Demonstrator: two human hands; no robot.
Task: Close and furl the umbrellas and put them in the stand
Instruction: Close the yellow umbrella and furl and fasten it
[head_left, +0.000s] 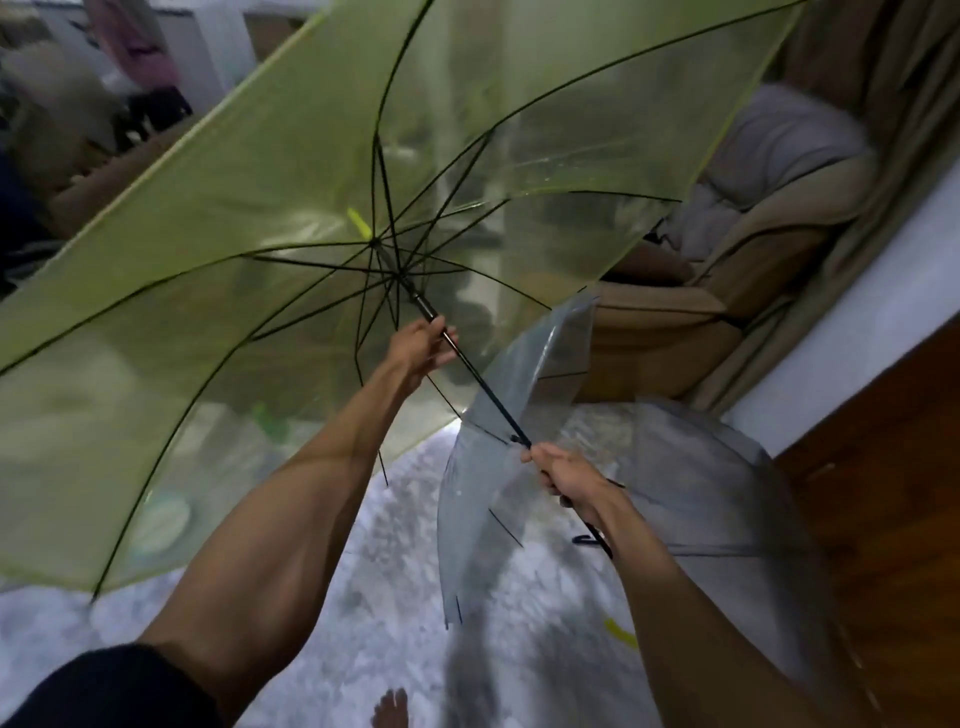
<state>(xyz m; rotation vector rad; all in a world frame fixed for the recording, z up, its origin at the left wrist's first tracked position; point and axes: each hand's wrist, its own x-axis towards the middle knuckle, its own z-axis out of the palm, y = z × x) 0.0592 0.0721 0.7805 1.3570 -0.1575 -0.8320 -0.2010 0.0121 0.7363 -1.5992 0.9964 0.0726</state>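
A large yellow-green see-through umbrella (218, 218) is open and fills the upper left, its black ribs spread from the hub. My left hand (418, 348) is closed around its black shaft just below the runner. My right hand (566, 475) grips the lower end of the same shaft, with the curved black handle (595, 540) sticking out under it. A second, grey see-through umbrella (701, 493) lies open on the floor below and right of my hands. No stand can be made out.
A pale patterned rug (395, 613) covers the floor, with my bare foot (390, 707) at the bottom edge. A beige armchair (727, 291) stands at the right, against curtains. A wooden floor (883, 493) runs along a white wall at right. Blurred clutter sits at the upper left.
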